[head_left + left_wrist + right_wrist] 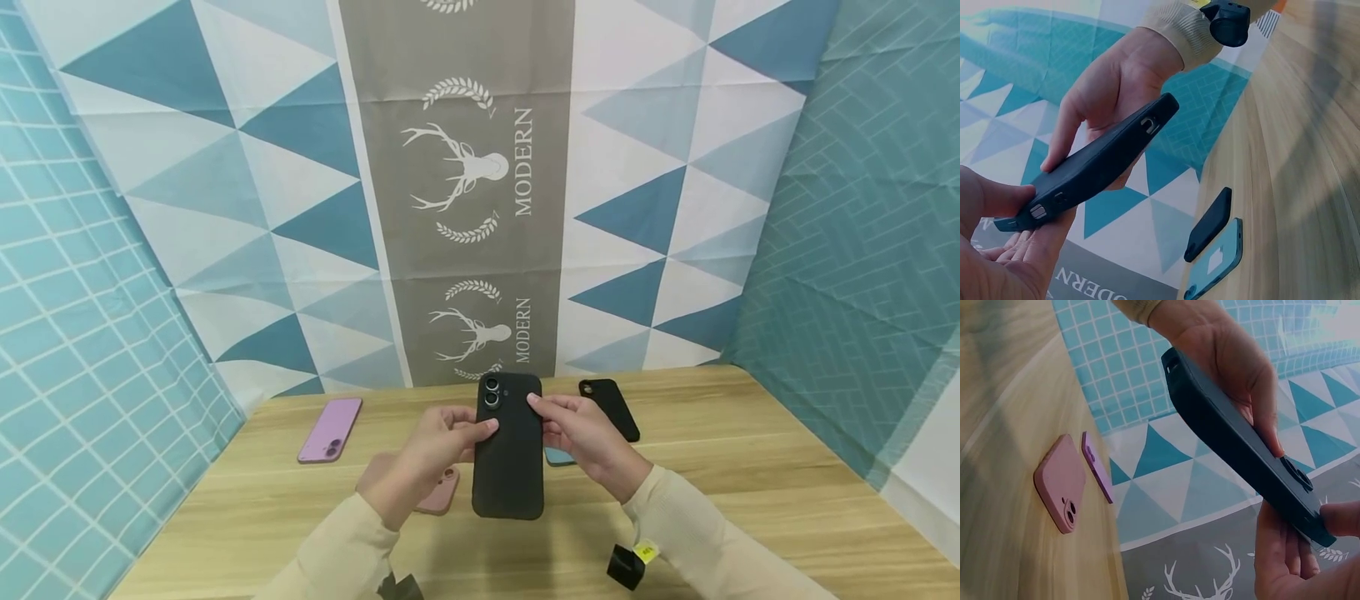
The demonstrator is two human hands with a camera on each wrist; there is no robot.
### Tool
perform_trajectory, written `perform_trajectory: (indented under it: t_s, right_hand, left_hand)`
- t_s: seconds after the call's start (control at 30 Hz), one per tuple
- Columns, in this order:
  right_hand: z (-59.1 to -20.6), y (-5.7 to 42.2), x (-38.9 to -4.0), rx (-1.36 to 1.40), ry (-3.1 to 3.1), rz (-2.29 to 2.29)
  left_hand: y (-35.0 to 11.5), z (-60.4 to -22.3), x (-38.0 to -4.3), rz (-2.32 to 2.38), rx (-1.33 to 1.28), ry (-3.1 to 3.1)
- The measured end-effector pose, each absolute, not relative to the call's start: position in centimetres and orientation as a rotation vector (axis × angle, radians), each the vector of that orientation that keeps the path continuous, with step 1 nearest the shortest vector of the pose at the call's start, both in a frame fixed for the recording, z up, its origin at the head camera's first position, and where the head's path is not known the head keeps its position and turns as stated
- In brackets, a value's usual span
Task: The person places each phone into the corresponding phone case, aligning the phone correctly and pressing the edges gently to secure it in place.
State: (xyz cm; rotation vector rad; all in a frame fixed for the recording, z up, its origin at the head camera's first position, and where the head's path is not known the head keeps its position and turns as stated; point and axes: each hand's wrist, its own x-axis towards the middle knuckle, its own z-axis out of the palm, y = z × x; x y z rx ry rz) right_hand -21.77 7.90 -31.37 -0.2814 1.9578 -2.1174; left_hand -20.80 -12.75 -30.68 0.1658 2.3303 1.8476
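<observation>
Both hands hold a phone in a black case [508, 467] above the table, its back with two camera lenses turned up toward the head camera. My left hand [435, 450] pinches its left edge near the lenses, thumb on the back and fingers underneath. On the opposite edge my right hand [588, 433] pinches it likewise near the top. In the left wrist view, side buttons and a bottom port opening show along the black case [1104, 153]. Below the left hand lies a pink phone case [441, 492], partly hidden by it. A light blue case [558, 457] shows beneath the right hand.
A purple phone or case [330, 431] lies at the table's back left. Another black case [609, 408] lies at the back right, beside the blue one. Patterned cloth [465, 208] hangs behind the wooden table [750, 483] and along both sides.
</observation>
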Motion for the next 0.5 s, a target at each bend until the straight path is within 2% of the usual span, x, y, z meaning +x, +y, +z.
perform_trajectory:
  t_s: [0.5]
  right_hand:
    - [-30.8,8.5,-23.1,-0.238,2.047,-2.098]
  left_hand:
    - [-13.0,-31.2,-20.6,1.904,0.230,2.305]
